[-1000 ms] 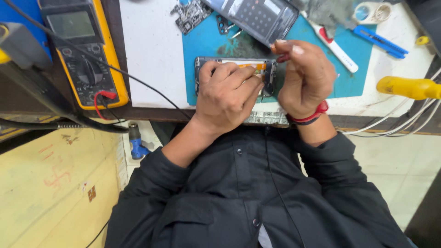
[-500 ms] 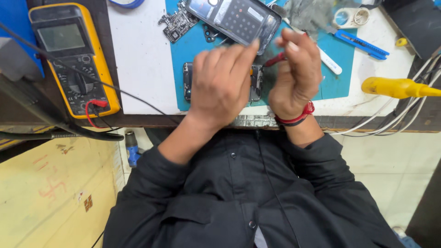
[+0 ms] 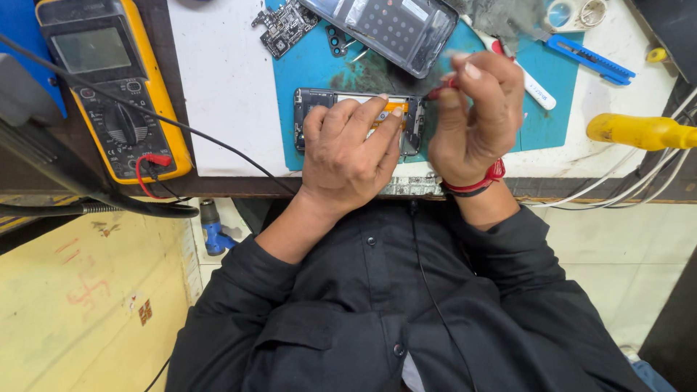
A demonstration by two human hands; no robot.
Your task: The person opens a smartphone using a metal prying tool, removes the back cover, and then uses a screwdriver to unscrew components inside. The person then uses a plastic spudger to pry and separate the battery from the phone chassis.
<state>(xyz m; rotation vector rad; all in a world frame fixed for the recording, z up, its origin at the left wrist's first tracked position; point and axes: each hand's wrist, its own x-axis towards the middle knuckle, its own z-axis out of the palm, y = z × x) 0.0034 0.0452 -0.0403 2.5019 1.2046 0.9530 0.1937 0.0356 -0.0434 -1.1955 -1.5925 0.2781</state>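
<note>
An opened phone body [image 3: 319, 109] with an orange strip inside lies on a teal mat [image 3: 312, 62] at the bench's near edge. My left hand [image 3: 348, 156] rests flat on it, fingers spread over its middle. My right hand [image 3: 475, 120] hovers at the phone's right end, fingers pinched on a thin red-handled tool [image 3: 439, 89] whose tip is hidden. A red band circles that wrist.
A yellow multimeter [image 3: 109, 87] with red and black leads sits at the left. On the mat lie a circuit board [image 3: 284, 25] and a phone back panel [image 3: 392, 29]. A blue tool [image 3: 588, 58], a white pen and a yellow handle [image 3: 639, 131] are at the right.
My left hand has slid lower on the phone, uncovering its upper edge. My right hand stays at the phone's right end, pinching the red tool.
</note>
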